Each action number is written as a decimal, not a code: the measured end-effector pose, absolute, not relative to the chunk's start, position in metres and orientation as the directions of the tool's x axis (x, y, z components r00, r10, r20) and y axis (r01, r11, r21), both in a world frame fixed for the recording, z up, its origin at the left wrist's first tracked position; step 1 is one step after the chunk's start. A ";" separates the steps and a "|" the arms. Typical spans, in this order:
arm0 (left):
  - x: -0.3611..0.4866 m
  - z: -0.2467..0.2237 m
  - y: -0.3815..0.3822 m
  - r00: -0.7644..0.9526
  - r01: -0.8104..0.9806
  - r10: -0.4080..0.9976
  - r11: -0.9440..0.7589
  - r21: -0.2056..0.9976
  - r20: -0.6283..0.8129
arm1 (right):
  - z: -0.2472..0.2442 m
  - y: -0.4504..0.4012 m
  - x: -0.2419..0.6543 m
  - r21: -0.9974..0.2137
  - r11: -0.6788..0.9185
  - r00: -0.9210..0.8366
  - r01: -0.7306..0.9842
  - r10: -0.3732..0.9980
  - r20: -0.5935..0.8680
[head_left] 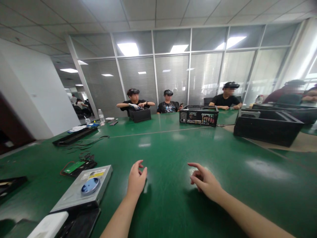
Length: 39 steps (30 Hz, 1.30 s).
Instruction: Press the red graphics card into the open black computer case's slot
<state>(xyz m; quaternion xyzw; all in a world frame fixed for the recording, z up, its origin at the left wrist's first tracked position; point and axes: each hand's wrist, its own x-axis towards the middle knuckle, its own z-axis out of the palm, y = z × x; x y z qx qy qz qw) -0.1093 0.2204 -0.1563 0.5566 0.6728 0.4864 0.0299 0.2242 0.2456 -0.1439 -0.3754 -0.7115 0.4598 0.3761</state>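
Observation:
My left hand [138, 175] hovers over the green table [163, 201], fingers loosely curled and the thumb apart, with nothing in it. Across a gap, my right hand [204, 180] is also without any object; its index finger points inward and the other fingers bend. Left of my left hand lies a silver optical drive [74, 190], the thing nearest to it. On the drive rests a round blue and white object [90, 186], perhaps a tape roll. Beyond the drive is a drive with a green circuit board [74, 168].
A white box-like object [49, 224] lies at the lower left. Farther off are a black panel [75, 136], a cable [94, 142] and a water bottle [101, 117]. Open computer cases [198, 116] stand at the far side and right [266, 130]. Several people sit beyond.

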 end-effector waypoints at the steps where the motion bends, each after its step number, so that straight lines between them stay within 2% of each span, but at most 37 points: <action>1: -0.109 -0.155 0.219 -0.385 0.777 0.779 -0.015 0.630 0.494 | -0.145 0.246 0.224 -0.934 0.300 -0.446 0.194 0.875 0.189; 4: -0.106 -0.149 0.213 -0.396 0.893 0.814 0.233 0.384 0.425 | -0.150 0.247 0.224 -0.929 0.310 -0.469 0.204 0.864 0.185; 6: -0.105 -0.145 0.210 -0.389 0.911 0.851 0.299 0.284 0.352 | -0.153 0.249 0.224 -0.926 0.316 -0.473 0.207 0.861 0.188; 13: -0.108 -0.147 0.212 -0.376 0.911 0.889 0.303 0.281 0.262 | -0.158 0.250 0.221 -0.923 0.334 -0.490 0.190 0.847 0.205; 20: -0.111 -0.150 0.213 -0.374 0.912 0.891 0.304 0.274 0.257 | -0.151 0.246 0.221 -0.912 0.357 -0.508 0.201 0.834 0.214; 24: -0.113 -0.151 0.215 -0.396 0.889 0.865 0.279 0.362 0.306 | -0.144 0.245 0.221 -0.867 0.437 -0.502 0.238 0.820 0.275; 29: -0.121 -0.151 0.219 -0.471 0.791 0.750 0.125 0.599 0.465 | -0.134 0.233 0.222 -0.762 0.576 -0.520 0.297 0.767 0.377; 33: -0.133 -0.151 0.223 -0.650 0.610 0.556 -0.023 0.792 0.517 | -0.110 0.219 0.213 -0.597 0.703 -0.471 0.386 0.707 0.527; 36: -0.139 -0.154 0.225 -0.753 0.538 0.401 -0.081 0.839 0.522 | -0.076 0.235 0.182 -0.442 0.788 -0.503 0.429 0.614 0.608; 39: -0.137 -0.157 0.225 -0.745 0.537 0.403 -0.110 0.836 0.532 | -0.036 0.286 0.125 -0.249 0.834 -0.609 0.492 0.534 0.586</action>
